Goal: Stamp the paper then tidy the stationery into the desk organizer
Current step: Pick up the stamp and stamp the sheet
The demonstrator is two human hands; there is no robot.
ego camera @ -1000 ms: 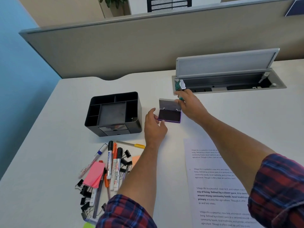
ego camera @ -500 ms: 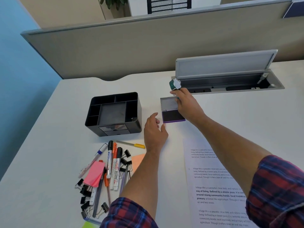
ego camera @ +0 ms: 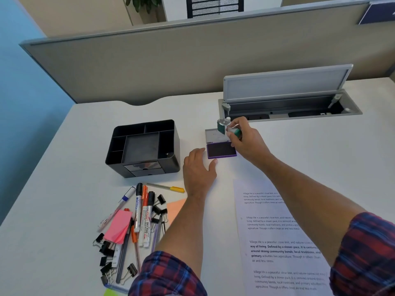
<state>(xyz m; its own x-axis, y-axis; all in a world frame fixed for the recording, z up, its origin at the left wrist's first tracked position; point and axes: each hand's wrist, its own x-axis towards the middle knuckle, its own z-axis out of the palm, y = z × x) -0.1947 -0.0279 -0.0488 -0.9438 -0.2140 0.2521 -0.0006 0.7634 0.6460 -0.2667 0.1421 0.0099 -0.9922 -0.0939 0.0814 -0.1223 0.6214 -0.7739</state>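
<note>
Stamp (ego camera: pixel 224 126): pinched in right hand (ego camera: pixel 245 142), held tilted just above the open ink pad (ego camera: pixel 221 150), pad face lying directly below and toward the person; left hand (ego camera: pixel 199 170) flat, fingers relaxed, touching pad's near-left edge; paper (ego camera: pixel 277 242) lies nearer, right.

Your right hand (ego camera: pixel 245 142) covers most of the green stamp (ego camera: pixel 223 127); its printing face cannot be seen. Your right forearm crosses the printed paper (ego camera: pixel 277 242), hiding the line ends, and the lower frame edge cuts the sheet off. Your left forearm covers part of the orange sticky note (ego camera: pixel 175 208). The organizer (ego camera: pixel 145 148) drawer contents are hidden. The marker (ego camera: pixel 137 212) labels are too small to read fully.
</note>
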